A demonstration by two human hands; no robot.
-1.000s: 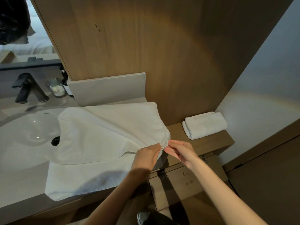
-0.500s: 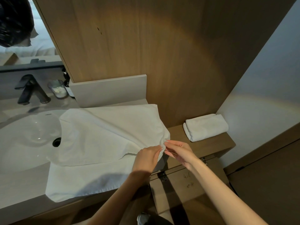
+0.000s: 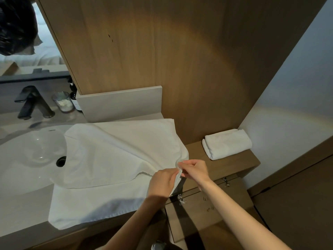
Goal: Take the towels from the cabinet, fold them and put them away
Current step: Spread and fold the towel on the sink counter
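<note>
Nearest, the left hand and right hand both pinch one corner of the white towel, fingers curled on the cloth. The towel lies half folded on the worktop beside the sink. It looks soft and limp, so corners and edges seem the best hold. Farther right, a folded towel rests on the wooden shelf.
</note>
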